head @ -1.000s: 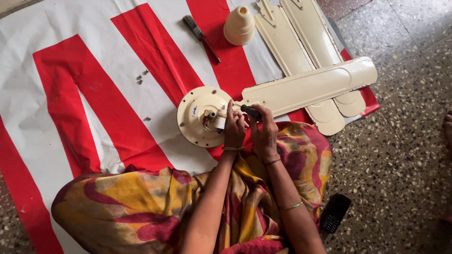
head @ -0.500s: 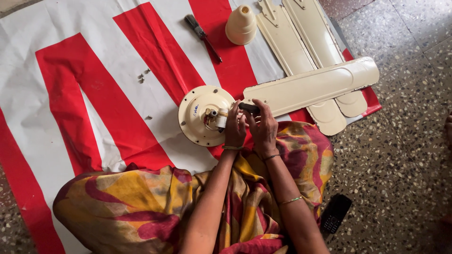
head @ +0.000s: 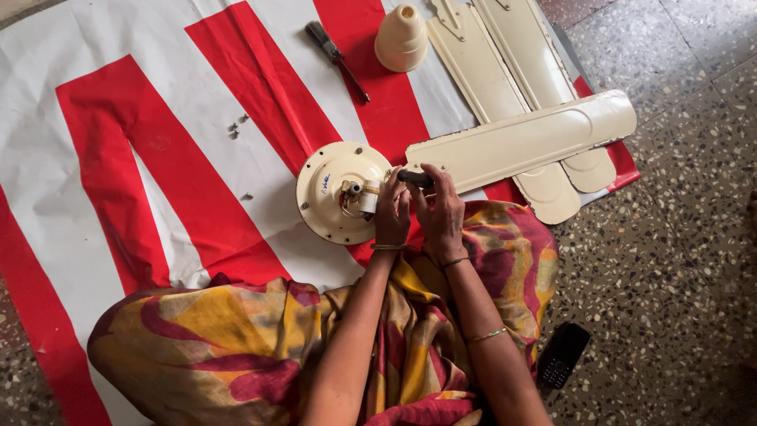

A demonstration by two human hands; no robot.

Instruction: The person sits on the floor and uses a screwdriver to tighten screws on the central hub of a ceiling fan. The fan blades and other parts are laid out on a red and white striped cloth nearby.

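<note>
The round cream fan motor (head: 339, 192) lies on the red-and-white sheet (head: 158, 142) just ahead of the person's knees. 1 blade (head: 520, 140) joins it at its right edge, long axis running right and slightly away. Both hands meet at that joint: the left hand (head: 392, 214) presses on the motor's rim, the right hand (head: 438, 209) is closed round a dark-handled tool (head: 415, 178). 2 loose blades (head: 505, 71) lie beyond.

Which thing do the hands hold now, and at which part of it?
The right hand grips a screwdriver by its dark handle, where the fan blade meets the fan motor. The left hand rests beside it; whether it holds anything cannot be told.
</note>
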